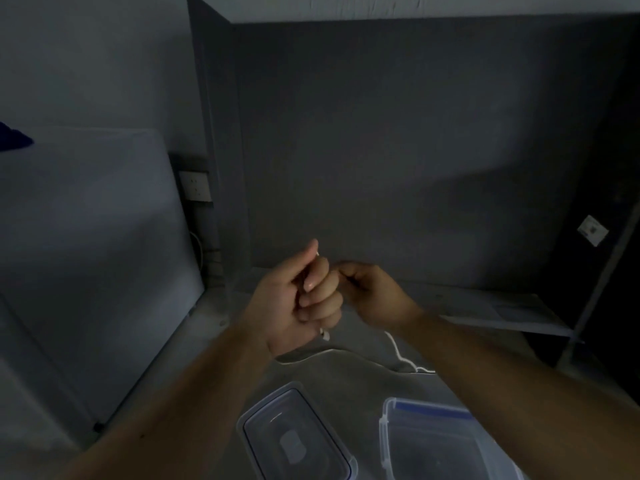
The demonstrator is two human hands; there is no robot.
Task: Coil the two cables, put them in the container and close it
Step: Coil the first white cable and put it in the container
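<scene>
A white cable (317, 261) is clamped in the left hand (304, 299), fist closed, raised above the table (346, 382). Right hand (370, 292) fingers are pinched together beside it; what they grip cannot be told. More white cable (401, 355) lies behind the open container (388, 441). The lid (294, 434) is set left of the container.

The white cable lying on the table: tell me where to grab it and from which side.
Take the white cable at its far end, where it rises off the table in a bend beside the right forearm, coming down from above with the right hand. That lifted bend probably leaves room for fingers underneath; the flatter stretch near the left hand likely would not. The dim light hides its plugs.
</scene>
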